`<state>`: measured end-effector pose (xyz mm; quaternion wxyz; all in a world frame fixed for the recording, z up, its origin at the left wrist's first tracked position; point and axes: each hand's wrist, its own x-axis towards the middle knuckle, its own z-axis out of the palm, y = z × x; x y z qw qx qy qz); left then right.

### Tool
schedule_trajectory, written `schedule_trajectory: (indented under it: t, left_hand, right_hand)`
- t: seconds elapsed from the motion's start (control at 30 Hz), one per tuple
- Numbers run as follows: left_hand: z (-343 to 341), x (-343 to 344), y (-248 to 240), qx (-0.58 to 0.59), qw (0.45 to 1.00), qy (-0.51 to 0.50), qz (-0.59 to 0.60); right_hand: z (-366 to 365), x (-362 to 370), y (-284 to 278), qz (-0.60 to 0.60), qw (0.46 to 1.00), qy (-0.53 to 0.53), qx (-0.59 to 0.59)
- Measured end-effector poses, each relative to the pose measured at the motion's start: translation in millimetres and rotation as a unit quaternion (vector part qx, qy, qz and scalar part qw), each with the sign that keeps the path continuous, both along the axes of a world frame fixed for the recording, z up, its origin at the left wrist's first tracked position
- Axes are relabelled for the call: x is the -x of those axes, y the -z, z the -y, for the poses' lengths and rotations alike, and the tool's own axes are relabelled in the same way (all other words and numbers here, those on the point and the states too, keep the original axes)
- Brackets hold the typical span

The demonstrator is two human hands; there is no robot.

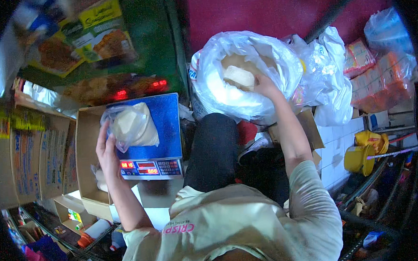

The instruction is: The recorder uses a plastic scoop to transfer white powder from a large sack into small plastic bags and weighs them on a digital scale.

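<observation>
A clear plastic bag [142, 130] part-filled with a pale, off-white substance rests on the blue plate of a digital scale [167, 118]. My left hand [107, 152] is at the bag's left side, fingers closed on its loose open edge. To the right stands a large sack [212, 95] lined with white plastic, its mouth rolled open over pale contents. Inside the sack, my right hand [263, 86] grips the right end of a white scoop-like container [239, 76]. Its exact shape and what it holds are hard to make out.
A cardboard box [89, 167] stands beside the scale at the left. Plastic-wrapped orange packs [381, 83] are stacked at the far right, above a yellow bucket [359, 160]. Knotted white plastic bags [331, 77] crowd the sack's right side. My knee [212, 149] is between scale and sack.
</observation>
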<state>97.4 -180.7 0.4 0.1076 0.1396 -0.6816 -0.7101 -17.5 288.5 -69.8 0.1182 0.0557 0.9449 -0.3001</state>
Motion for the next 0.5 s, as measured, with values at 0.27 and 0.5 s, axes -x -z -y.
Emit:
schedule_trajectory:
  t: [0.27, 0.5]
  left_hand:
    - [6.9, 13.0, 1.7, 0.193, 0.978, 0.067, -0.035]
    - [6.8, 17.7, 0.7, 0.305, 0.944, 0.088, -0.093]
  right_hand:
    - [-31.9, 1.6, 38.2, -0.027, 0.994, 0.013, 0.102]
    - [10.6, -27.3, -39.0, -0.023, 0.987, -0.03, 0.154]
